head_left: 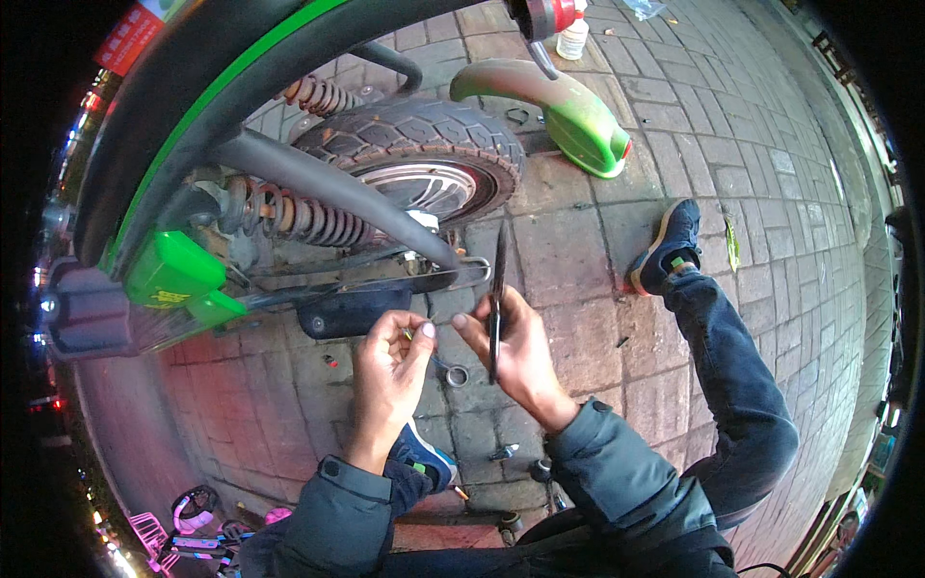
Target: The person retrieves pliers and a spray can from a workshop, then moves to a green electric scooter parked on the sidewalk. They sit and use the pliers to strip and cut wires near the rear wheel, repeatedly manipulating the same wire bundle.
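Bare hands face each other at the middle of the view, thumbs near but seemingly apart. The left hand (390, 371) has its fingertips pinched together on a thin wire (409, 333); the right hand (520, 352) curls round a slim dark tool (497, 308).

Beneath spreads brick paving (597, 356), a handy surface for loose parts. Across the left bulks a green-and-black scooter (332, 188), its rear end turned toward the hands, probably to keep that work within easy reach. On the right a jeans-clad leg (732, 366) bends outward, likely for balance and to leave space between the knees. Near the hands sits the treaded tyre (405, 135); just beyond it is a green mudguard (583, 125), and whether anything fastens it I cannot tell. A coil spring (294, 217) runs beside the scooter's black tube. Farther off stands a white bottle (572, 40), upright and away from the hands.

Seen edge-on, the tool's exact kind is unclear; it stands lengthwise against the palm, apparently so the right thumb and forefinger stay free. Below the left hand is a small grey ring (457, 376). The wire, smallest, sits between left thumb and fingers, near the scooter's tube end; such a fingertip grip suits something so fine.
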Tool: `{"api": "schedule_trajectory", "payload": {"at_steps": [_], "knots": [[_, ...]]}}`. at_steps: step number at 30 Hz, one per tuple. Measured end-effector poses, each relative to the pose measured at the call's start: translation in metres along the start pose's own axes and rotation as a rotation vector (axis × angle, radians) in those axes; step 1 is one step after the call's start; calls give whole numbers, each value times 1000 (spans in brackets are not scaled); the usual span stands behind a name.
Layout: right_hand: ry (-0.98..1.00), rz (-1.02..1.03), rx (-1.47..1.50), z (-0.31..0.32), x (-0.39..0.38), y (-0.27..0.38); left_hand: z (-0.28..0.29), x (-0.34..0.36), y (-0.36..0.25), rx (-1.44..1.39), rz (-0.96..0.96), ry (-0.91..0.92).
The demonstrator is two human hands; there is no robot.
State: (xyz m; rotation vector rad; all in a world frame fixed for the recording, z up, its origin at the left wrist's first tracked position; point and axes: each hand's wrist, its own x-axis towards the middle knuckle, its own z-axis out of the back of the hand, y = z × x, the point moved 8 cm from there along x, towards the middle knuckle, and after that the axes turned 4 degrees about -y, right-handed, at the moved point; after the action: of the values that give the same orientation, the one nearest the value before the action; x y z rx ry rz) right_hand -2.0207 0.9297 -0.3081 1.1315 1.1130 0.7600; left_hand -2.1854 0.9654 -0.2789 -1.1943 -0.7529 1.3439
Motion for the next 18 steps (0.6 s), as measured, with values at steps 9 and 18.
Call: {"api": "schedule_trajectory", "payload": {"at_steps": [9,18], "knots": [[187,111,-648,13,-26,4,0,-4,-7,-20,-106,-62],[168,71,-645,10,-30,-2,-4,-7,-13,138,-126,-64]]}}
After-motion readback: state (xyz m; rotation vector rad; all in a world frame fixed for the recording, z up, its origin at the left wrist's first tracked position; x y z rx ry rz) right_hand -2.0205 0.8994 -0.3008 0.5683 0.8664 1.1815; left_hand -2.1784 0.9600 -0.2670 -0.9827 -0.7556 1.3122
